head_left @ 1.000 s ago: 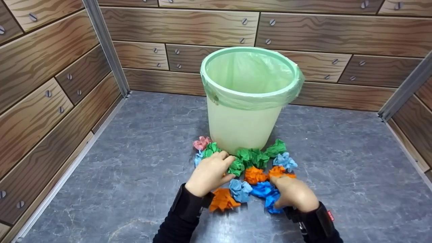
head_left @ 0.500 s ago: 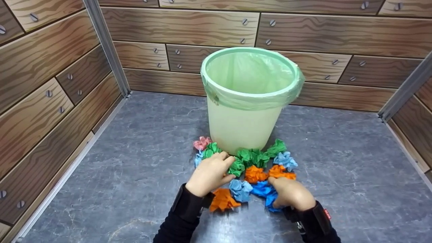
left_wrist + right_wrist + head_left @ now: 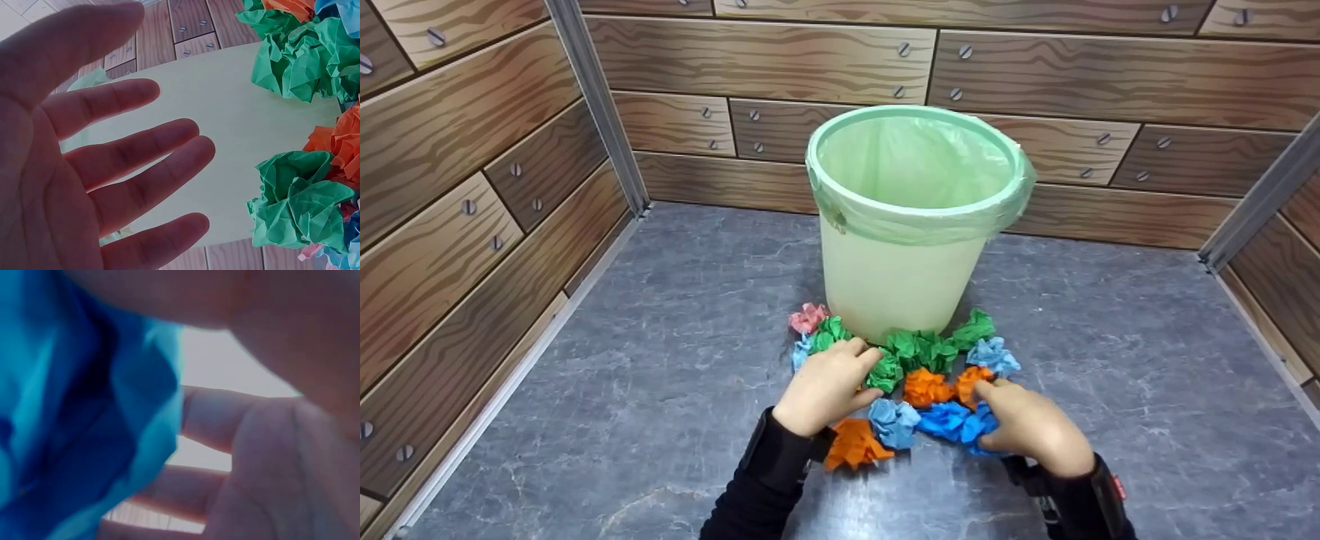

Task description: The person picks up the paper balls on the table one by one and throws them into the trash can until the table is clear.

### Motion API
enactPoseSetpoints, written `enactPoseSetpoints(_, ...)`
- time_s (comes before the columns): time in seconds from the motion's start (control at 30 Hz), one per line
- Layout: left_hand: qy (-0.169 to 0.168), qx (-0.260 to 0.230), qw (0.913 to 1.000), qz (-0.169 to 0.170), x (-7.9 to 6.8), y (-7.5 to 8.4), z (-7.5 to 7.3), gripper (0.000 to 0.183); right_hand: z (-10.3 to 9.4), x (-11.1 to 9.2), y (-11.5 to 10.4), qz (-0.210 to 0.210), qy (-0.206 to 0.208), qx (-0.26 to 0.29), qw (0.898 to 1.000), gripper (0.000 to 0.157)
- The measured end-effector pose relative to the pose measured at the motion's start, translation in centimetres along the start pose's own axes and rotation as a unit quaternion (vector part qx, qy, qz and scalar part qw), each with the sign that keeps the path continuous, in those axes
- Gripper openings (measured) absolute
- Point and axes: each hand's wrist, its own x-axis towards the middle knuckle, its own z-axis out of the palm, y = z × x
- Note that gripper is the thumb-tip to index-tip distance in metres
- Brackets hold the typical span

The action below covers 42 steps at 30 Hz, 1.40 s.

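In the head view my right hand (image 3: pixel 1035 429) holds a dark blue crumpled paper ball (image 3: pixel 979 426) at the right of the pile. The right wrist view shows this blue paper (image 3: pixel 84 410) up close, between the thumb and the fingers. Another dark blue paper ball (image 3: pixel 943 420) lies just left of it. My left hand (image 3: pixel 829 386) hovers over the pile's left side, its spread fingers (image 3: pixel 163 174) holding nothing. Near its fingertips are green paper balls (image 3: pixel 885 369), and a light blue one (image 3: pixel 894 422) lies by its thumb. Papers beneath the left hand are partly hidden.
A pale green bin (image 3: pixel 900 277) with a bag liner stands upright behind the pile. Orange paper balls (image 3: pixel 927 387), a pink one (image 3: pixel 808 318) and a light blue one (image 3: pixel 994 355) lie around its base. Wood-patterned walls (image 3: pixel 772 60) enclose the grey surface (image 3: pixel 675 315).
My right hand first shifted slightly left, then moved right with the dark blue paper ball, which has separated somewhat from its neighbour. The left hand has stayed in place.
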Motion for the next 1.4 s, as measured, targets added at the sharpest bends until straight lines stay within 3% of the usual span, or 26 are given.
enactPoseSetpoints(0.27, 0.000, -0.004, 1.0000, 0.001, 0.02, -0.02, 0.09, 0.027, -0.80, -0.53, -0.14, -0.018, 0.085, -0.010, 0.996, 0.036)
enactPoseSetpoints(0.5, -0.005, -0.005, 1.0000, 0.000, -0.02, -0.06, 0.12, 0.027, -0.75, -0.71, -0.43, -0.037, 0.177, -0.014, 0.983, 0.033)
enactPoseSetpoints(0.67, -0.008, -0.007, 0.9999, -0.004, -0.05, -0.05, 0.04, 0.027, -0.75, -0.74, -0.52, -0.047, 0.217, -0.008, 0.975, 0.037)
enactPoseSetpoints(1.4, -0.019, 0.010, 0.9998, 0.001, -0.19, -0.05, 0.11, 0.032, -0.63, -0.50, -0.94, -0.054, 0.248, -0.002, 0.967, 0.039)
